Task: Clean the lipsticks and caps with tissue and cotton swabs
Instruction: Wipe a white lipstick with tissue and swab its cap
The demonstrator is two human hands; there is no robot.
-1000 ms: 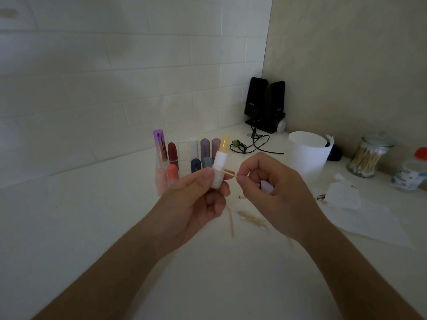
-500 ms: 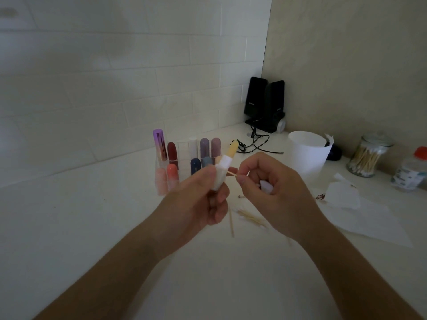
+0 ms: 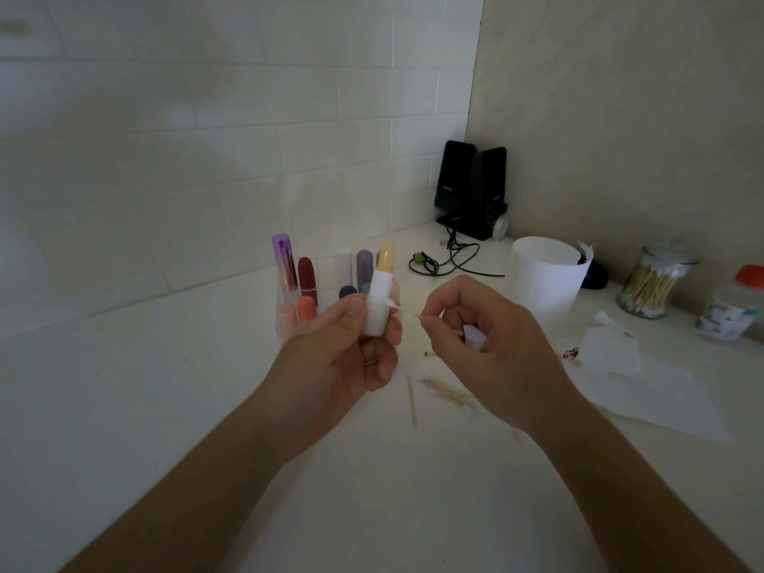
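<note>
In the head view, you are holding the lipstick [image 3: 379, 301] upright in your left hand [image 3: 343, 361], raised above the counter [image 3: 165, 407]. Your thumb is pressing on the left side of its white tube and your other fingers are curling round the back and right side. The lower tube is sitting inside that grasp, while the pale yellow stick is standing clear above your fingertips.

Your right hand [image 3: 488, 349] is pinching the thin wooden stem of a cotton swab [image 3: 392, 304] between thumb and forefinger. The swab is reaching leftward across the gap between your hands. Its white tip is lying against the right side of the tube, just above your left fingers, though it is blurred. The remaining fingers of your right hand are curling over a small white cap [image 3: 473, 337] tucked against the palm.

Behind your left hand, a clear holder [image 3: 283, 308] is standing on the counter with more lipsticks in it, among them a purple tube [image 3: 284, 262] and a dark red one [image 3: 306, 277]. Used swabs [image 3: 448, 392] are lying on the counter below and between your hands. To the right a flat tissue [image 3: 653, 399] is spreading out with a crumpled one [image 3: 610, 353] on it. Farther back are a white cup [image 3: 543, 279], a glass jar of swabs [image 3: 649, 285] and black speakers [image 3: 471, 188] in the corner.
</note>
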